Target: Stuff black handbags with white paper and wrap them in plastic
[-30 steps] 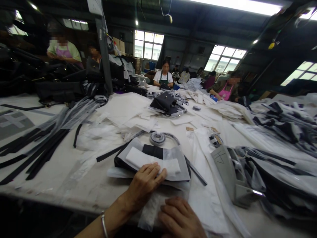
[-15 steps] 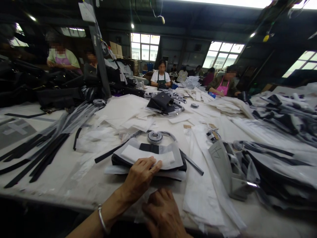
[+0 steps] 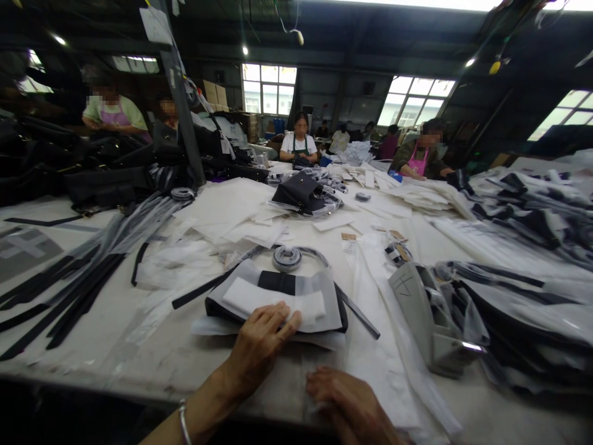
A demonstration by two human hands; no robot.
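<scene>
A black bag point(image 3: 341, 309) lies flat before me, covered by a translucent white sheet point(image 3: 245, 278) and a folded white padding strip point(image 3: 241, 298). My left hand point(image 3: 265, 337) lies over the strip's near edge, fingers stretched out and pressing on it. To its right, close to the table's front edge, my right hand point(image 3: 347, 395) is curled and slightly blurred. A bit of pale film shows by its fingers; what they hold is hidden. Behind the bag sits a coiled strap point(image 3: 286, 258) in clear wrap, with dark strap ends reaching out on both sides.
Long white sheets point(image 3: 380, 346) lie right of the bag, beside a grey tape dispenser point(image 3: 428, 327). Wrapped black straps point(image 3: 88, 278) spread across the left. Another black bag point(image 3: 299, 190) and loose white sheets lie farther back. Co-workers sit beyond the table.
My right hand has moved right, away from the left hand. The left hand stays on the padding strip, and the sheet's near edge now shows more below the bag.
</scene>
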